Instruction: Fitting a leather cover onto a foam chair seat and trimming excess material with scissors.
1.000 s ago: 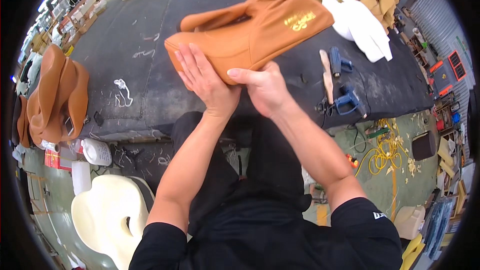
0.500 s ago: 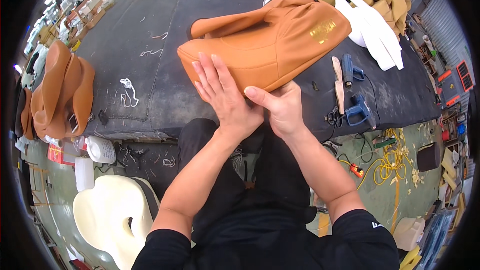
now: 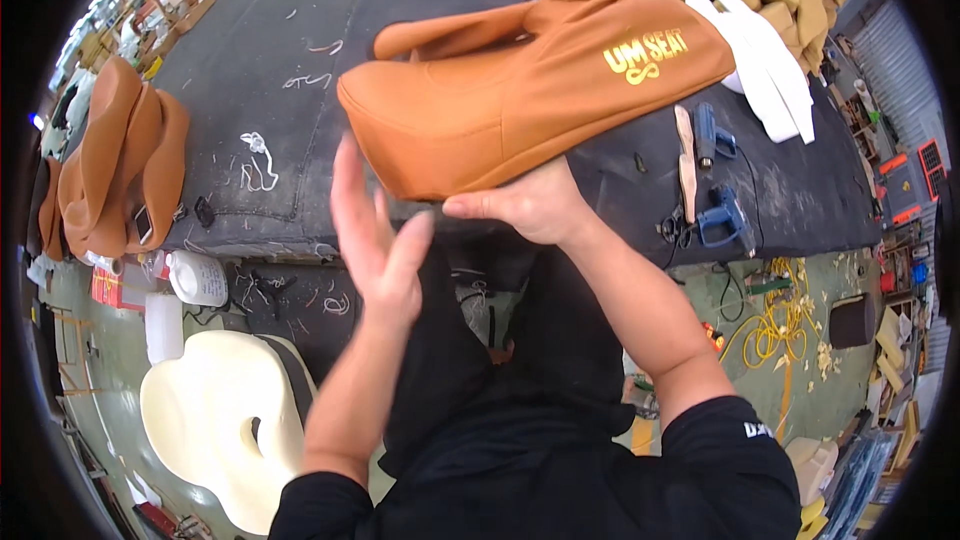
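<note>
Left fingers [image 3: 348, 192] spread, empty, beside the orange cushion [image 3: 450, 120]; right fingers [image 3: 482, 204], partly hidden, hold it.

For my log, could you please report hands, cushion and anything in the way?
Left hand open, beside orange seat cushion. Right hand at its near edge, fingers hidden. Blue heat guns rightward, not blocking.

- Head cam: L one of pr, wide fisheye, upright, unmirrored.
- Looks down & fwd from above wearer's shirt [image 3: 560, 480], behind L hand [image 3: 376, 252] & R hand [image 3: 535, 205].
- Fairly close: both hands nr ctr, forearms [image 3: 640, 310] below them.
- Wide FOV: table [image 3: 245, 60] beyond hands, floor [image 3: 110, 360] either side below 'em, edges bending twd rim.
</note>
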Demonstrator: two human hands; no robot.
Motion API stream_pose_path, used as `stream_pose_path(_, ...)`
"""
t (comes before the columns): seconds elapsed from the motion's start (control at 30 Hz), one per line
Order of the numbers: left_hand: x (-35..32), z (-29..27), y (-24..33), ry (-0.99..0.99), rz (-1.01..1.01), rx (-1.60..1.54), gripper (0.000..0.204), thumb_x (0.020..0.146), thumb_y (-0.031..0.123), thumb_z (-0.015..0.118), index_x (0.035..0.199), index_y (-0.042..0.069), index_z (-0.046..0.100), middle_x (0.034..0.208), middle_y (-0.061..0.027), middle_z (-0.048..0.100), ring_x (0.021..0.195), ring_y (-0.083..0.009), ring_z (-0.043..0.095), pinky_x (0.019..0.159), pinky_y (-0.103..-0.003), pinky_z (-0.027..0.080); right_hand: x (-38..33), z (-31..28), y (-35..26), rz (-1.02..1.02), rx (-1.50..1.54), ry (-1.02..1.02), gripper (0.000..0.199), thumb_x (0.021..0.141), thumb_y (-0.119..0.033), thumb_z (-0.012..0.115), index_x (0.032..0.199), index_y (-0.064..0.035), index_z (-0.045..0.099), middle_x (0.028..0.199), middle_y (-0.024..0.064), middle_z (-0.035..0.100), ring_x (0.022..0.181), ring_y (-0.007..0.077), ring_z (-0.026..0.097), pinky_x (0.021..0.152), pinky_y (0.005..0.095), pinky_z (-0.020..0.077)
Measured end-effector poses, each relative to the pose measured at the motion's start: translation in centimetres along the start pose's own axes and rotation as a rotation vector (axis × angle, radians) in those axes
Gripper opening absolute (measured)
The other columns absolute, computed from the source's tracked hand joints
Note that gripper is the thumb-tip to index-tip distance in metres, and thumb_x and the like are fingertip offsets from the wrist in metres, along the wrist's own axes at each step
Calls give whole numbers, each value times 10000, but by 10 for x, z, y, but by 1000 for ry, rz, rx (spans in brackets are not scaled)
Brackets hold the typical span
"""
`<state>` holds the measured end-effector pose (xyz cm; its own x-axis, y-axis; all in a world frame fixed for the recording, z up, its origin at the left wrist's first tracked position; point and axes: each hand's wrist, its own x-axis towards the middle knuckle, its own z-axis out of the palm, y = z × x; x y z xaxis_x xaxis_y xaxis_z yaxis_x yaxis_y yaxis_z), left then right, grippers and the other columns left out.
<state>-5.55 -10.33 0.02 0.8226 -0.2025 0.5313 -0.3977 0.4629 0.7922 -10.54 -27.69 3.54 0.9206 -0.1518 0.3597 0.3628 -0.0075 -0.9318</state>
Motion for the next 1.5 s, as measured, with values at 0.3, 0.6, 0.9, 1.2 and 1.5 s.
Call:
stream_pose_path(0.3,-9,13,-15,50,-944,-1083,556,999,483,648,1424,140,542,1332,-48,620,1147,-238,555,960,-406,425,-19,3,-9,92,23,14,583,748,25,879,1272,39,623,1154,116,730,1075,214,701,919,351,585)
stream_pose_path(0.6,-37,-4,-64,-396,-679,-1028,572,994,344,699,1487,122,512,1431,-43,604,1218,-247,596,983,-421,472,-23,-17,-16,216,124,-52,721,671,24,901,1331,28,609,1183,110,722,1112,237,680,1003,379,536)
stream_pose_path(0.9,-15,27,-75,-166,-491,-931,413,929,396,773,1277,200,666,1235,38,669,1051,-161,597,860,-364,449,5,-16,-26,-48,-149,55,497,758,76,854,1209,33,651,1075,118,745,951,215,728,795,344,629)
stream_pose_path(1.2,-11,31,-28,9,-873,-1089,522,997,536,616,1394,199,579,1166,33,678,975,-171,570,824,-381,420,-10,-19,-29,139,20,26,619,746,62,858,1309,21,605,1168,119,720,1041,218,709,844,359,615)
stream_pose_path(1.5,-1,20,-60,-188,-482,-883,767,859,472,818,1502,202,498,1440,-18,605,1346,-291,555,1096,-536,450,-2,-19,-23,126,101,-11,747,695,55,863,1380,7,568,1315,84,655,1200,208,627,1014,361,542)
